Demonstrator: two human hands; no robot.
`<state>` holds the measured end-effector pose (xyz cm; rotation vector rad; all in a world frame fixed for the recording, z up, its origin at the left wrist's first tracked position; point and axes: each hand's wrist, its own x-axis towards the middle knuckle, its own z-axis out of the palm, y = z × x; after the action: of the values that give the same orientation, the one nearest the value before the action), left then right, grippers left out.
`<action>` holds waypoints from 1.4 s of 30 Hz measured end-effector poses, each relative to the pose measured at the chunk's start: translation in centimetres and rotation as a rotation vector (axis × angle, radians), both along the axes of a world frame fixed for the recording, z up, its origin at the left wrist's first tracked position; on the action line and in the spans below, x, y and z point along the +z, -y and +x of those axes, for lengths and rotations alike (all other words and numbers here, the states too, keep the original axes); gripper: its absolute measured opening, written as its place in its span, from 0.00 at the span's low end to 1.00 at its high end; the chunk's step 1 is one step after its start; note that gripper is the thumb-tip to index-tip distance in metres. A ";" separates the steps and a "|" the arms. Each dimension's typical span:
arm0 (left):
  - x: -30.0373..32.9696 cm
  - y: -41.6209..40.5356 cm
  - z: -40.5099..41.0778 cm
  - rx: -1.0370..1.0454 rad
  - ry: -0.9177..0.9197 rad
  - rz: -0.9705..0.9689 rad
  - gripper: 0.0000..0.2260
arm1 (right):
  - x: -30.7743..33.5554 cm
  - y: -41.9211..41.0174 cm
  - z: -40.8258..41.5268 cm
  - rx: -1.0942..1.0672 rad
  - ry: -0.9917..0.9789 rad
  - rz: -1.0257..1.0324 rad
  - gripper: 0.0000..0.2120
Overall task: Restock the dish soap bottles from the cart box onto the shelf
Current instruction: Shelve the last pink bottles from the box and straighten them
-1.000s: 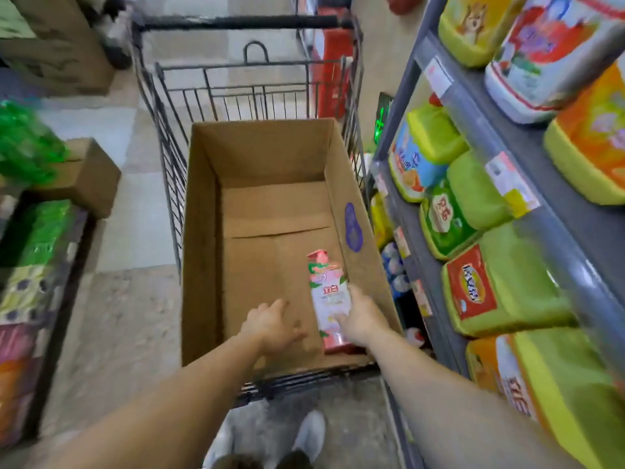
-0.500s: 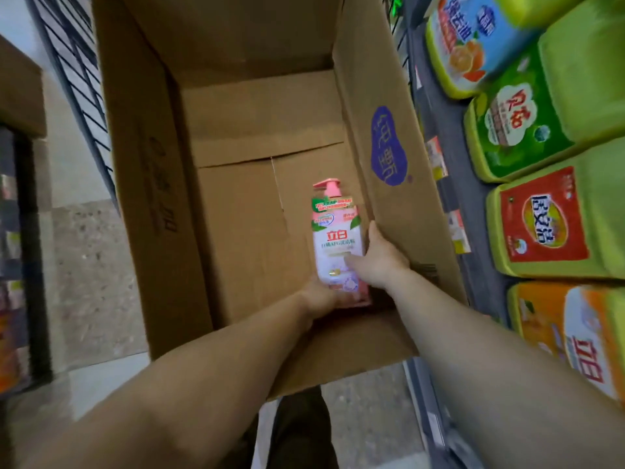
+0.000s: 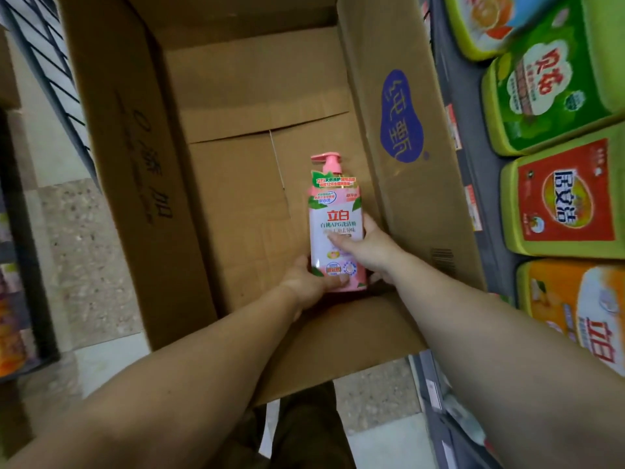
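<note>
Head view: pink pump-top dish soap bottle (image 3: 336, 228), white label.

Cardboard box (image 3: 399, 184) floor lies bare around the bottle (image 3: 336, 225); its right wall stands just beside.

You held one dish soap bottle (image 3: 336, 228) inside cart box (image 3: 406, 184): pink body, pink pump head, white label with red characters, green leaf print near shoulder. Pump pointed away from you, label faced up. Bottle sat near box's right wall, toward near end. Your left hand (image 3: 309, 282) gripped its base; your right hand (image 3: 367, 247) gripped its right side, thumb across label. Cart box was brown cardboard, top open, purple logo on inner right wall. Shelf (image 3: 473, 184) ran just beside box, on its right.
</note>
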<state>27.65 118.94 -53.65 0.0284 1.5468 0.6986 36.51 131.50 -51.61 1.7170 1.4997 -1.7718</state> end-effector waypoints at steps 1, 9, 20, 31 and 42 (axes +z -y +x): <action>0.2 0.2 -0.2 -0.001 -0.004 0.008 0.28 | 0.3 0.2 -0.2 0.009 0.000 0.015 0.27; 5.3 1.6 -4.0 0.018 -0.109 0.176 0.31 | 6.4 2.0 -3.5 0.013 -0.150 0.197 0.34; 21.4 -2.4 -4.6 -0.315 -0.279 0.789 0.33 | 22.0 4.4 0.3 -0.407 -0.333 0.768 0.40; 33.8 1.2 16.8 -0.763 -0.150 1.246 0.29 | 34.1 16.2 23.6 -0.740 -0.096 1.197 0.46; 41.3 23.6 49.7 -1.012 0.121 1.515 0.30 | 44.5 46.6 52.7 -1.034 0.137 1.431 0.40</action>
<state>77.35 95.31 -12.33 1.7045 0.4118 0.8195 89.19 84.88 -7.10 3.6408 2.1810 -0.4288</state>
